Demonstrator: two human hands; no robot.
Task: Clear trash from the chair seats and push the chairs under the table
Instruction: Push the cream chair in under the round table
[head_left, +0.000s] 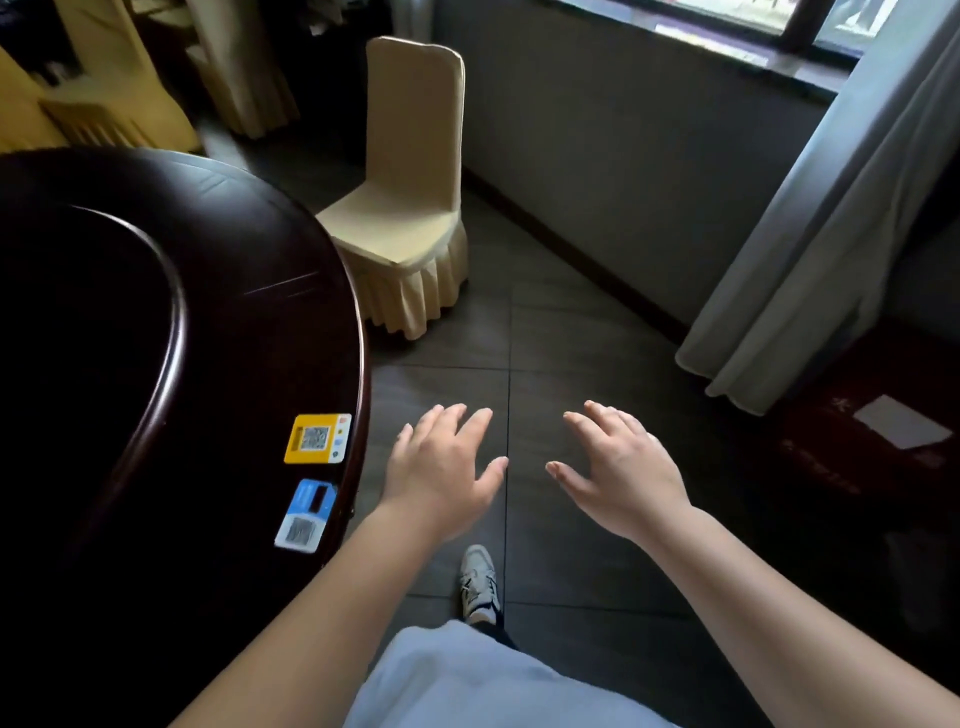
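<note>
A cream-covered chair (402, 208) with a pleated skirt stands ahead of me, its seat partly tucked against the edge of the dark round table (218, 332) on my left. The visible part of the seat shows nothing lying on it. My left hand (441, 467) and my right hand (618, 467) hover over the floor in front of me, palms down, fingers spread, holding nothing. Both are well short of the chair.
Two QR-code stickers (316, 439) sit on the table edge near my left arm. A grey curtain (831, 218) hangs at right by a dark red cabinet (857, 467) with a white paper on it. More covered chairs (119, 104) stand at far left. The wall runs along the right.
</note>
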